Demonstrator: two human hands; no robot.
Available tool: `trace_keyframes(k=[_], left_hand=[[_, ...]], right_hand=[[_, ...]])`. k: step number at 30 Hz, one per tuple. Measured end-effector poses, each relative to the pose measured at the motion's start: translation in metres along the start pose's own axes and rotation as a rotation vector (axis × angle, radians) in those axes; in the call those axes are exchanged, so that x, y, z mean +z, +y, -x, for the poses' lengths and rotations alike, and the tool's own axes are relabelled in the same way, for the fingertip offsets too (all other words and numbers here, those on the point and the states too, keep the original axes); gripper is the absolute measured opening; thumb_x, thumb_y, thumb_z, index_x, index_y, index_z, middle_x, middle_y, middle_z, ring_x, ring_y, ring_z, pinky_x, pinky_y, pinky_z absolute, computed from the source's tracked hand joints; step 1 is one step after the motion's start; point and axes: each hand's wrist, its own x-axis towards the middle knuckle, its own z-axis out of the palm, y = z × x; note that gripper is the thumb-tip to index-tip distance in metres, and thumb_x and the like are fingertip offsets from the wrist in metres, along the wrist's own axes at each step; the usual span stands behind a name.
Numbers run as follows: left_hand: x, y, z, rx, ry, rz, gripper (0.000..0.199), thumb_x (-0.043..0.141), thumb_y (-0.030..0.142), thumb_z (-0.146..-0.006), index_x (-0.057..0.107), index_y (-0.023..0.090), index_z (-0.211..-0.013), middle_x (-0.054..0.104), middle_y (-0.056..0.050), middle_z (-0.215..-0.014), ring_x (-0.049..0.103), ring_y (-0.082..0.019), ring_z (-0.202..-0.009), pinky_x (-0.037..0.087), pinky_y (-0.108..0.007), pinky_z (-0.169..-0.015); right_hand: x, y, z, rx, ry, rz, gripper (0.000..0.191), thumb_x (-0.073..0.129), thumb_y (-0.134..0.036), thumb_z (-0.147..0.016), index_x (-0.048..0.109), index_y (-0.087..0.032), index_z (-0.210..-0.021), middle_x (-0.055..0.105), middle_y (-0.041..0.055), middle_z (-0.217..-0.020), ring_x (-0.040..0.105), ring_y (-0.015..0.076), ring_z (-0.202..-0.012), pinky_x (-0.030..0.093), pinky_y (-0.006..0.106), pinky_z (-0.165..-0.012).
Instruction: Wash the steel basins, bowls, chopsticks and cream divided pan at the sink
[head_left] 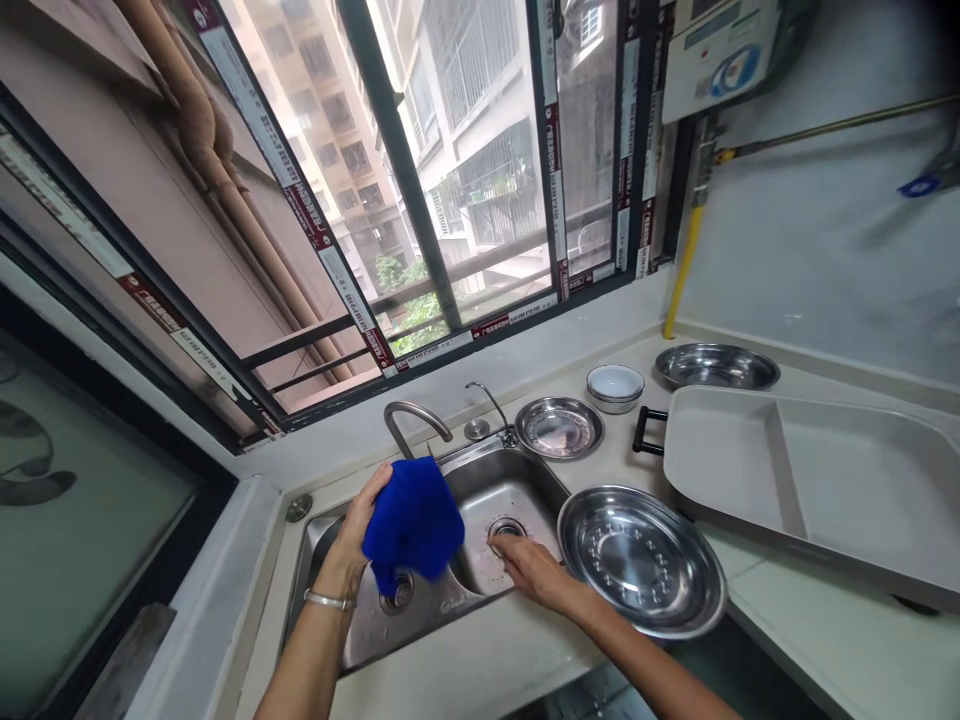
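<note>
A bright blue cloth [417,520] hangs bunched over the left basin of the steel double sink [420,625]. My left hand [361,515], with a silver bangle at the wrist, is closed on the cloth's left side, its fingers partly covered by it. Over the right basin, my right hand [529,568] reaches in from the right with fingers stretched out and nothing visible in them. Its fingertips are near the drain [507,528], where small specks lie; whether they touch the basin I cannot tell. The left drain [397,595] shows below the cloth.
A curved faucet [416,410] rises behind the sink. Right of it are a round metal plate [559,428], stacked bowls [615,385] and an oval tray [718,366]. A large metal plate [641,560] overhangs the counter edge beside a divided pan [862,460] with a black handle.
</note>
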Motion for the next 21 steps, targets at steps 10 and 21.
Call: trace_keyframes(k=[10, 21], left_hand=[[0.014, 0.016, 0.005, -0.059, -0.250, -0.169, 0.024, 0.082, 0.034, -0.070, 0.071, 0.019, -0.085, 0.071, 0.000, -0.083, 0.065, -0.017, -0.079, 0.051, -0.026, -0.080], [0.007, 0.022, 0.017, -0.282, -0.588, -0.543, 0.031, 0.087, 0.037, -0.065, 0.078, 0.019, -0.089, 0.075, -0.003, -0.081, 0.065, -0.016, -0.067, 0.049, -0.025, -0.068]], right_hand=[[-0.036, -0.089, -0.042, -0.074, -0.245, -0.427, 0.061, 0.084, -0.050, -0.068, 0.069, -0.020, -0.119, 0.071, 0.0047, -0.104, 0.064, 0.0235, -0.100, 0.050, 0.039, -0.095], [-0.077, -0.076, -0.008, 0.221, -0.459, -0.723, 0.045, 0.077, -0.052, -0.078, 0.073, -0.014, -0.102, 0.074, 0.0047, -0.085, 0.070, 0.0170, -0.075, 0.055, 0.029, -0.073]])
